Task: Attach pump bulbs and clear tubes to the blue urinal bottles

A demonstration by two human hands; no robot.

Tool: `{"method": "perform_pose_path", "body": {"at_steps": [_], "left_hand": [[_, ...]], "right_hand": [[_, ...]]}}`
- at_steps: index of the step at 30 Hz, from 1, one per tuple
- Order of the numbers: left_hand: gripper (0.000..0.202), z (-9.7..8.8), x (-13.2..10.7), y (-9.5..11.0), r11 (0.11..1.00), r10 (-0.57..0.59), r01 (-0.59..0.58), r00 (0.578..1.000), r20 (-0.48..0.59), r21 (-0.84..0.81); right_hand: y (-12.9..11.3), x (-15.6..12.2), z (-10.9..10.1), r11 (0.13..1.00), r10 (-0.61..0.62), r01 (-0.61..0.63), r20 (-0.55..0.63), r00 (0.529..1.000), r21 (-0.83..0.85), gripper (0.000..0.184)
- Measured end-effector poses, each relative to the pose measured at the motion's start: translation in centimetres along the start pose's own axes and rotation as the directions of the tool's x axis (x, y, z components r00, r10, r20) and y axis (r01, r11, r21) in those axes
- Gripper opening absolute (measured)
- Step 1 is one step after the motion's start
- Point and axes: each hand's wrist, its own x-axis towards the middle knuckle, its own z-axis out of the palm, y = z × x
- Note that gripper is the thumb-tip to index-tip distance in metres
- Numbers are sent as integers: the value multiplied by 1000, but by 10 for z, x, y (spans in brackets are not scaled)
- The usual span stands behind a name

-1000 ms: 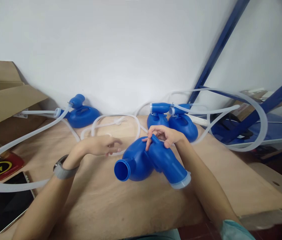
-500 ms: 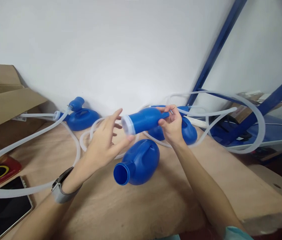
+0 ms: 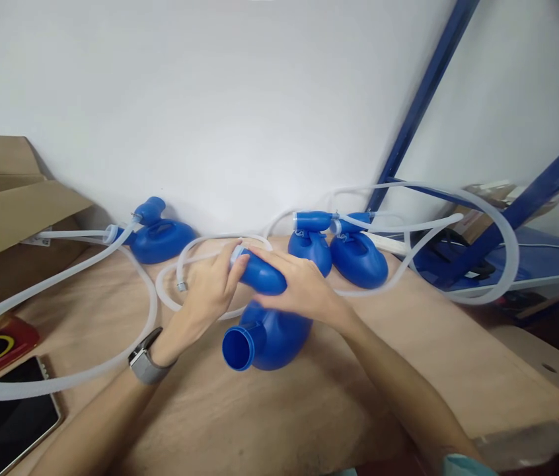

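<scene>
Lowered since earlier, the spout (image 3: 262, 274) is gripped by the right hand (image 3: 306, 285) over the jug (image 3: 282, 340), its white rim (image 3: 237, 254) clasped by the left hand (image 3: 211, 284), presumably for steadiness.

A head-worn camera is looking forward and down from close above the table (image 3: 240, 423), facing the wall (image 3: 210, 106).
</scene>
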Motion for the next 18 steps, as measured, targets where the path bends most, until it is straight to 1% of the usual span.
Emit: {"method": "perform_pose_path", "body": {"at_steps": [3,5,6,8,9,10,11,12,13,15,16,18], "left_hand": [[57,3,0,-4,1000,19,-19,1000,-10,-5],[54,5,3,-7,999,24,-26,999,-23,-46],[52,5,5,-9,996,7,-12,998,-61,-84],[52,2,11,-11,979,-76,48,988,-135,-200],[53,0,14,-13,959,-128,86,982,-141,-271],[53,-3,17,-14,933,-171,121,978,-121,-338],[51,-7,19,-16,913,-189,146,979,-77,-380],[49,-11,22,-17,908,-186,160,982,-29,-388],[49,-14,24,-20,917,-176,164,984,0,-363],[43,-20,28,-27,958,-169,164,986,-1,-235],[37,-22,31,-33,975,-175,169,984,-33,-142],[30,-26,36,-48,978,-198,206,968,-153,36]], "right_hand": [[9,5,-2,997,-46,45,4,999,56,85],[16,7,-7,991,-59,56,27,998,120,85],[20,8,-10,985,-74,64,53,996,161,85],[27,9,-13,969,-111,84,102,989,233,85],[30,9,-14,964,-115,86,104,988,250,85],[33,10,-13,964,-101,78,80,992,253,85],[35,10,-11,967,-73,62,35,997,246,85],[38,11,-9,970,-40,42,-16,999,239,84],[42,12,-7,971,-16,28,-52,999,239,84],[49,13,-3,963,-11,23,-48,999,268,87],[53,14,-1,957,-20,27,-28,999,290,88],[61,14,1,944,-29,22,16,999,330,89]]}}
